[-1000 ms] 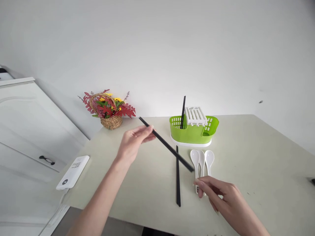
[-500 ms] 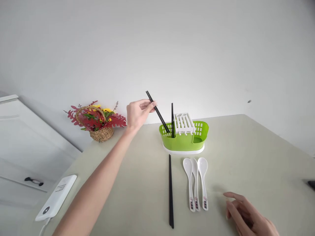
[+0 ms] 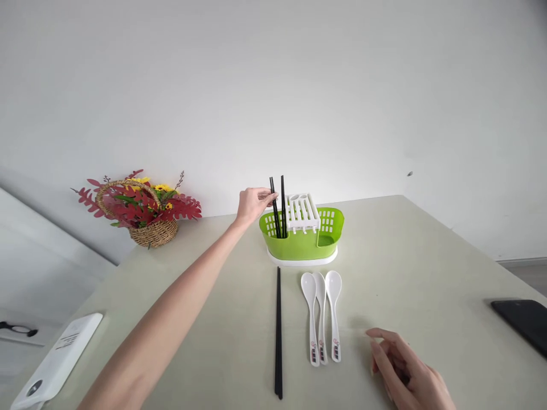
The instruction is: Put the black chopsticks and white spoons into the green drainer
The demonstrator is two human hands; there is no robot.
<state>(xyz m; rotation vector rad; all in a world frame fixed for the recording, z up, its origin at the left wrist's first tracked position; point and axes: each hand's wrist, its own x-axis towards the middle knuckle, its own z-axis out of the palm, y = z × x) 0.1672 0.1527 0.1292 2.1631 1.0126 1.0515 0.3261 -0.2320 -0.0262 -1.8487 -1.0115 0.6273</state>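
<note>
My left hand (image 3: 253, 204) reaches out to the green cutlery holder (image 3: 304, 242) and pinches the top of a black chopstick (image 3: 274, 206) that stands in the holder's left compartment. A second black chopstick (image 3: 282, 202) stands upright right beside it. Another black chopstick (image 3: 278, 330) lies flat on the table in front of the holder. Three white spoons (image 3: 321, 310) lie side by side just right of it. My right hand (image 3: 405, 373) rests on the table at the lower right, near the spoon handles, with loosely curled fingers apart and nothing in it.
A wicker basket of red and yellow flowers (image 3: 143, 208) stands at the back left of the pale table (image 3: 427, 267). A white power bank (image 3: 55, 364) lies near the left edge. A black phone (image 3: 519, 322) lies at the right edge. A white rack (image 3: 302, 212) sits atop the holder.
My left hand carried the chopstick from above the table up to the holder and stood it in the left compartment beside the other one. My right hand drew back from the spoons.
</note>
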